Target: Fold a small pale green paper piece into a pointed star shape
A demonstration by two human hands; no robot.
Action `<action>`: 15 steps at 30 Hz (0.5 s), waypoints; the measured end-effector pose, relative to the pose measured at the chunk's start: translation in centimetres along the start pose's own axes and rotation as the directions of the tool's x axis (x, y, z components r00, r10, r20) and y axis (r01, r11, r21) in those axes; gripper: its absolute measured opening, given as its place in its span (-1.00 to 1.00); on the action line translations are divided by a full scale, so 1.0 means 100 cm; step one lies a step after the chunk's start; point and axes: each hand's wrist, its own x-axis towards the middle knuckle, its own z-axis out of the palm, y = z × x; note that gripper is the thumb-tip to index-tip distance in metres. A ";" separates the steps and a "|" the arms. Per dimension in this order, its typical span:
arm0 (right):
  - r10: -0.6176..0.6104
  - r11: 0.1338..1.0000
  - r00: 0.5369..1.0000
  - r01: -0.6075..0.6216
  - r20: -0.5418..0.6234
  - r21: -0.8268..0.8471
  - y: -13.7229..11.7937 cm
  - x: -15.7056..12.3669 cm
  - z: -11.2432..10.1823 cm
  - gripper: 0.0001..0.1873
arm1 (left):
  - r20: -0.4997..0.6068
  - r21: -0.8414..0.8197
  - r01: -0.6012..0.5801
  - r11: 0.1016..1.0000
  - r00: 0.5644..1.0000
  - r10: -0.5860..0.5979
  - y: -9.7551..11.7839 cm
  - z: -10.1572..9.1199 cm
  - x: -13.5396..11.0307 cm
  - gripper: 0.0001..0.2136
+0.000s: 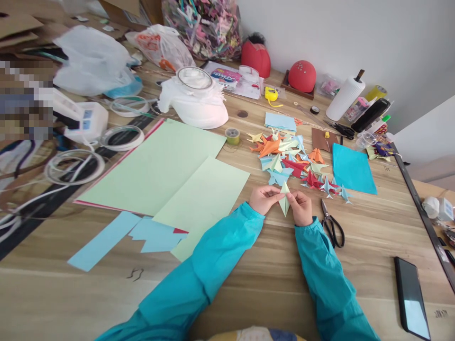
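While left fingers (273, 195) and right fingers (293, 198) pinch green folded paper (285, 205) | long axis and tips: up-down in view

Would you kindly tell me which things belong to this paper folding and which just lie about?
Likely involved:
green folded piece in left hand and right hand
pile of folded papers
green sheets
nearer scissors

Apparently just lying about:
phone
yellow tape measure
white ribbed cylinder

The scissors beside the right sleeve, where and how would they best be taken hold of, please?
Probably by the black handle loops, coming from the near side with the right hand once freed: the scissors lie flat, loops toward the person, blades pointing away.
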 end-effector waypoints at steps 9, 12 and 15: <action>-0.030 0.999 0.999 0.031 0.013 -0.031 0.000 -0.001 -0.001 -0.65 | -0.020 -0.065 -0.023 0.998 1.000 0.021 0.000 0.003 0.001 -0.78; -0.035 0.999 0.999 0.036 0.015 -0.024 0.000 -0.001 -0.001 -0.67 | 0.024 -0.146 0.014 0.989 1.000 -0.010 -0.002 0.003 0.001 -0.75; -0.028 1.000 0.999 0.028 0.033 -0.010 0.000 -0.002 -0.001 -0.67 | 0.069 -0.138 0.004 0.990 0.998 0.006 -0.005 0.002 0.001 -0.78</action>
